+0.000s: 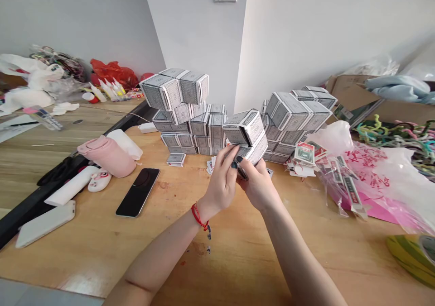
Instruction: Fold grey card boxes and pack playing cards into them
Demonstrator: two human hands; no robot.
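Both my hands meet over the middle of the wooden table (pixel 102 247). My left hand (pixel 222 179), with a red string on its wrist, and my right hand (pixel 258 186) are closed together on a cluster of grey patterned card cubes (pixel 249 134) held just above the tabletop. My fingertips press on the lower cube's face. Behind stand two stacked piles of the same cubes, one at the centre left (pixel 183 109) and one at the right (pixel 295 116). Loose playing cards (pixel 211 164) lie under my hands.
A black phone (pixel 137 192), a pink bottle (pixel 107 155) and a white case (pixel 45 223) lie at the left. Card packets (pixel 307 154) and a pink plastic bag (pixel 384 184) lie at the right, a cardboard box (pixel 377 102) behind them. A green tape roll (pixel 413 256) sits at the right edge.
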